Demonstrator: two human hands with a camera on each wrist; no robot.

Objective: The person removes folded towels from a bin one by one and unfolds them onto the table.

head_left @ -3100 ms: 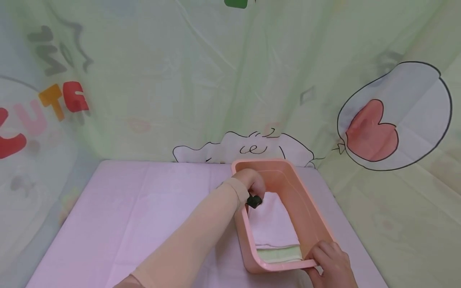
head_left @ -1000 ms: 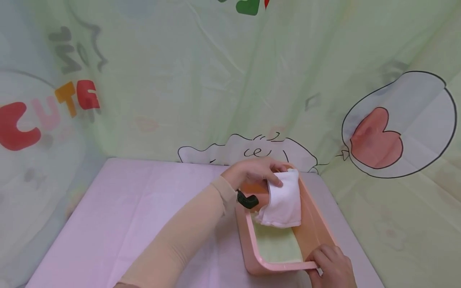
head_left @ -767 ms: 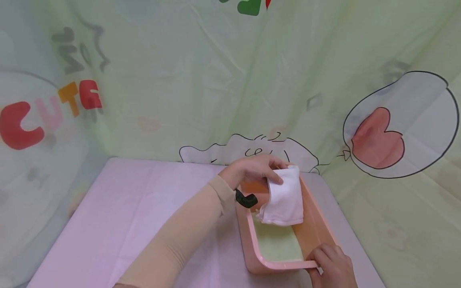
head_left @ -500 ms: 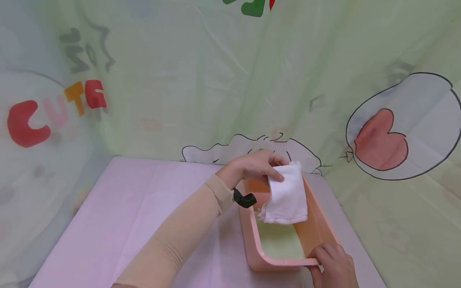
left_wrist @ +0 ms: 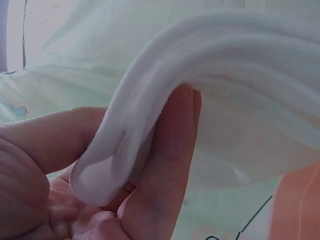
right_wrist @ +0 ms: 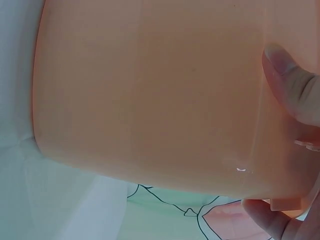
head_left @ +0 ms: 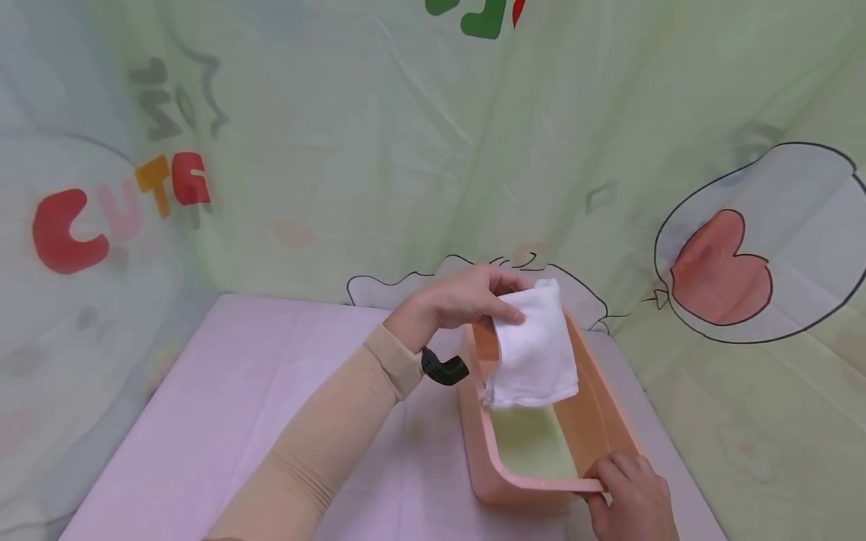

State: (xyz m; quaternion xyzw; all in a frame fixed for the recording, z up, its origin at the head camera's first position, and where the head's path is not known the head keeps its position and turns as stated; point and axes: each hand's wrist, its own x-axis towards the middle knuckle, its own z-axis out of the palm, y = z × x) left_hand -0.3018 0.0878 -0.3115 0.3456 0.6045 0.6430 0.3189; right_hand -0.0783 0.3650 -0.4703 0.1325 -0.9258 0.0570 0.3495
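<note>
While the left hand (head_left: 460,299) pinches a white cloth (head_left: 534,349) at its upper left part, between the thumb and the fingers, the right hand (head_left: 636,496) grips the near right corner of a pink-orange bin (head_left: 499,485). In the left wrist view, the white cloth is folded in several layers, and its fold curves between the thumb and the fingers, which are clamped on it. The right hand has its fingers over the rim and its thumb at the outer side of the bin. From the left hand, the cloth hangs over the bin, and its lower left corner is close to the left rim; whether it touches there, I cannot tell. Below it, at the bottom of the bin, lies a pale green cloth (head_left: 531,443), partly hidden by the white one. Near the left wrist, a black curved device (head_left: 444,368) sticks out beside a beige sleeve (head_left: 331,443). The bin stands on the right part of a lilac-covered bench (head_left: 291,368). Around the bench hangs a pale green curtain (head_left: 325,150), which bears coloured letters (head_left: 49,233) spelling CUTE on the left and a drawn balloon (head_left: 805,225) with a red heart (head_left: 717,270) on the right
</note>
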